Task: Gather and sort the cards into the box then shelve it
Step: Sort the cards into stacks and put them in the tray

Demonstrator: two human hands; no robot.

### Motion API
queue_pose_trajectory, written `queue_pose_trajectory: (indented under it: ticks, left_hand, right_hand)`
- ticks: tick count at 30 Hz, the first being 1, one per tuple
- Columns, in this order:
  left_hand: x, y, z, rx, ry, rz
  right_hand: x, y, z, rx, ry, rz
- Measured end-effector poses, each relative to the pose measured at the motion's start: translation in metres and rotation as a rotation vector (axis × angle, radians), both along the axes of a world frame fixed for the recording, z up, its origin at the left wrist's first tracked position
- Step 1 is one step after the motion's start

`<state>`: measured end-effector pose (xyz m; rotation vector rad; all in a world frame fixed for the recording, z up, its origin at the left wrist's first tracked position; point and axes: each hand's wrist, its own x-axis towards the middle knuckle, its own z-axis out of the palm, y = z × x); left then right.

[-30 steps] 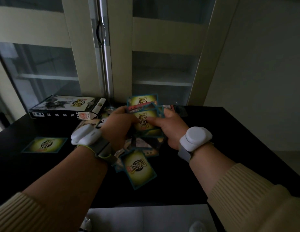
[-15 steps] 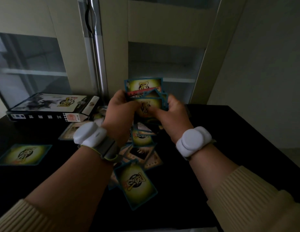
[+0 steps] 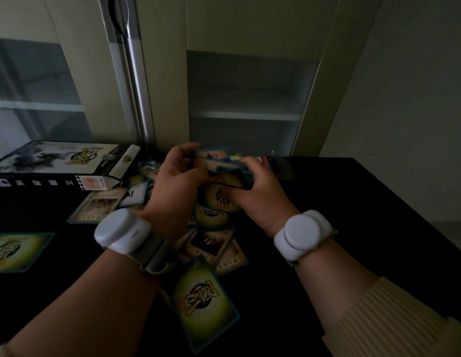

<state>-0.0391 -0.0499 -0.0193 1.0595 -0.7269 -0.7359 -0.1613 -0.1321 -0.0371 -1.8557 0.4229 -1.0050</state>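
left hand (image 3: 176, 176) + right hand (image 3: 257, 191): both grasping card stack (image 3: 225, 171) | box (image 3: 62, 161) at 10 o'clock | loose cards (image 3: 211, 243) on table (image 3: 353, 215) at 6

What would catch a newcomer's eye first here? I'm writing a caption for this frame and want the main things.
Both hands meet at the centre above the black table: the left hand and right hand hold a bunch of cards between them. Below them loose cards lie scattered, one card apart at the far left. The game box lies closed at the back left, before a glass-doored cabinet.
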Motion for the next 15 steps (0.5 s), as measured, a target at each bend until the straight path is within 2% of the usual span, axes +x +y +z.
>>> queue_pose_trajectory:
  ticks: [9, 15]
  left_hand:
    - [-0.0045, 0.0033, -0.0010, 0.069, -0.010, -0.032]
    - [-0.0098, 0.0011, -0.0060, 0.115, -0.121, -0.059]
  right_hand:
    - [-0.0041, -0.0002, 0.0003, 0.106, 0.003, -0.042]
    - [0.0008, 0.0020, -0.0011, 0.166, 0.001, -0.035]
